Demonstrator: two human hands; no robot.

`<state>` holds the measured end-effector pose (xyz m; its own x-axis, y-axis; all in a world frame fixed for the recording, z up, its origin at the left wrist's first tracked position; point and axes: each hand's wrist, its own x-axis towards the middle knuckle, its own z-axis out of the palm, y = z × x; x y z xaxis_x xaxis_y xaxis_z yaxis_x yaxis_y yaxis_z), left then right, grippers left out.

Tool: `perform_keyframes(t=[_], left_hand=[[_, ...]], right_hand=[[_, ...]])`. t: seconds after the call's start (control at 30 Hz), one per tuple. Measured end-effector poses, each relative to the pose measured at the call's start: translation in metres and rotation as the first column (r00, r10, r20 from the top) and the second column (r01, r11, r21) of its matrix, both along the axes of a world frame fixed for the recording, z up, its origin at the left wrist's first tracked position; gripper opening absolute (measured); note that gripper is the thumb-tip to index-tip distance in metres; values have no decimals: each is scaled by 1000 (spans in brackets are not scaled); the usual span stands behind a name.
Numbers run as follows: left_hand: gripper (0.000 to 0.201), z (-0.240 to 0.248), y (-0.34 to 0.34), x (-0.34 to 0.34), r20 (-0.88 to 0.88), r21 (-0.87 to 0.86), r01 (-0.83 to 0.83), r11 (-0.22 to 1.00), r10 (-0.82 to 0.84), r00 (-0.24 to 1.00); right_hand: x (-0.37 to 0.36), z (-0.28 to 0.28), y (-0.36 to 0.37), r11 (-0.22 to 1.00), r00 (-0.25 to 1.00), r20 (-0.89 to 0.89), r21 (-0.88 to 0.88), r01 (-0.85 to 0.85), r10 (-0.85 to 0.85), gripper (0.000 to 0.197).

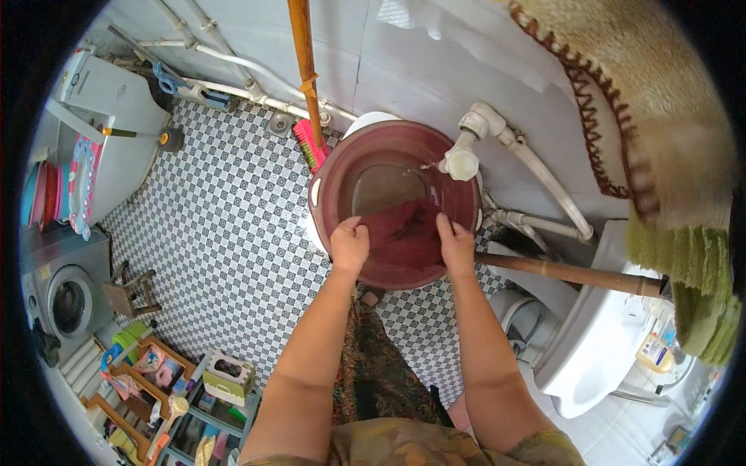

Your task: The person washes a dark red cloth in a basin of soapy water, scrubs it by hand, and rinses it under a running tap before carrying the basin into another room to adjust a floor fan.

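A dark red cloth [404, 237] is stretched between my two hands over a large maroon basin [330, 182]. My left hand [350, 247] grips the cloth's left edge, thumb and fingers closed on it. On the other side, my right hand [456, 245] pinches the right edge. Part of the cloth hangs down into the basin, where some water [386, 190] shows at the bottom. From a white tap [461, 163] on the wall pipe, a thin stream of water runs into the basin. Whether the cloth is wet I cannot tell.
A wooden pole [307, 62] ends in a pink brush [311, 147] left of the basin. Another wooden pole [571, 275] lies across toward the white sink [594, 334]. Brown and green towels [676, 93] hang at upper right. A washing machine [70, 295] and crates [167, 361] stand left.
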<state>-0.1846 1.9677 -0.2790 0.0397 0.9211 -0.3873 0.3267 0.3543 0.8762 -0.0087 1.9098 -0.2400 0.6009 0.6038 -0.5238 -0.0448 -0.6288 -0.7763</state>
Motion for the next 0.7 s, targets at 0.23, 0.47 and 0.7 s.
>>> perform_keyframes(t=[0.23,0.47,0.7], left_hand=[[39,47,9,-2,-576,153,428,891,-271,771],[31,63,-2,-27,-291,253,282,925,-205,934],[26,49,-6,-49,-275,259,209,943,-135,952]], right_hand=[[40,5,-6,868,488,734,-292,-401,472,40],[5,116,78,826,434,879,88,-557,199,44],[23,127,85,677,169,894,-179,-714,415,47]])
